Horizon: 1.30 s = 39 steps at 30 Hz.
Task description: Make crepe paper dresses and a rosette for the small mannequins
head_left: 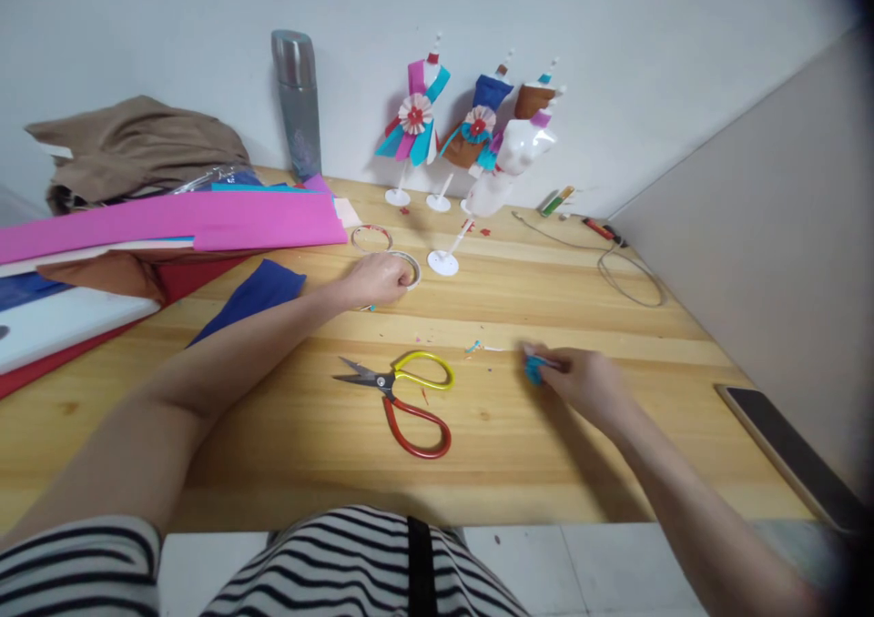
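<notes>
My left hand (379,278) is closed at the edge of a roll of tape (415,269) on the table, its fingers curled against the ring. A second, thinner tape ring (372,237) lies just behind that hand. Over the right side of the table, my right hand (587,382) pinches a small turquoise folded piece (533,369), with something pale at its top. Its exact shape is blurred. Between my two arms lie scissors (382,381) with one yellow and one red handle, blades apart and pointing left.
Several small mannequins on stands, dressed in coloured pieces (416,116), line the wall; a bare white mannequin (523,148) stands before them. Coloured sheets (273,217), brown cloth (143,144) and a bottle (299,107) are left. A cable (635,298) and phone (792,453) lie right.
</notes>
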Available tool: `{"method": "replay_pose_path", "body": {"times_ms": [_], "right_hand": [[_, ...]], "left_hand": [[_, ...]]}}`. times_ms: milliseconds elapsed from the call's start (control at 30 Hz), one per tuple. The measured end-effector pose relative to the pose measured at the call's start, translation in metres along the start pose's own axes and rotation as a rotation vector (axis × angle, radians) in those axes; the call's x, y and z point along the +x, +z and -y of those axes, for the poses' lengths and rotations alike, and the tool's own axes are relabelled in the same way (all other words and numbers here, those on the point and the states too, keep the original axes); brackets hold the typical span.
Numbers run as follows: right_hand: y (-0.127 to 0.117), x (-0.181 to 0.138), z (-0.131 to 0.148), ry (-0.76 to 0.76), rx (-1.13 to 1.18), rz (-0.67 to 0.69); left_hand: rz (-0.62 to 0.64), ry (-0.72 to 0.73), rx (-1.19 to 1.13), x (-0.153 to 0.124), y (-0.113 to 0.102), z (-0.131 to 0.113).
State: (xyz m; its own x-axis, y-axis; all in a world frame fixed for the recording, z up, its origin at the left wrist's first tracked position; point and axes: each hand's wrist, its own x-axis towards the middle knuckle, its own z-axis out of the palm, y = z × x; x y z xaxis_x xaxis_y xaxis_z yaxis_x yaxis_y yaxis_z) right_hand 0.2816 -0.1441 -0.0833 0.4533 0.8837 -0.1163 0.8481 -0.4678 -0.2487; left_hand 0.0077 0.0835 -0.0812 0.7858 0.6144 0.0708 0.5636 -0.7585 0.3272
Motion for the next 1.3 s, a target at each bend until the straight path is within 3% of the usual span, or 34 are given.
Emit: {"method": "replay_pose_path", "body": {"times_ms": [100,200,433,567,933,1167,1300], "right_hand": [[0.004,0.006,0.062,-0.118,0.082,0.08],[0.011,0.007,0.106,-0.255,0.136,0.141],[0.016,0.014,0.161,-0.429,0.133,0.232],[0.014,0.012,0.181,-0.513,0.05,0.279],[0.036,0.013,0.21,-0.771,-0.144,0.199],[0.043,0.025,0.207,-0.765,0.106,0.201],[0.046,0.021,0.214,-0.919,0.125,0.24]], "left_hand": [[0.0,0.007,-0.004,0.0,0.001,0.001],[0.003,-0.005,-0.007,-0.001,0.0,-0.001],[0.026,-0.014,-0.041,-0.001,-0.002,-0.002],[0.006,-0.005,-0.069,0.002,0.003,0.002],[0.046,-0.041,-0.103,-0.002,-0.003,-0.003],[0.059,-0.053,-0.121,-0.001,-0.004,-0.001],[0.052,0.001,-0.127,0.002,0.002,0.006]]}}
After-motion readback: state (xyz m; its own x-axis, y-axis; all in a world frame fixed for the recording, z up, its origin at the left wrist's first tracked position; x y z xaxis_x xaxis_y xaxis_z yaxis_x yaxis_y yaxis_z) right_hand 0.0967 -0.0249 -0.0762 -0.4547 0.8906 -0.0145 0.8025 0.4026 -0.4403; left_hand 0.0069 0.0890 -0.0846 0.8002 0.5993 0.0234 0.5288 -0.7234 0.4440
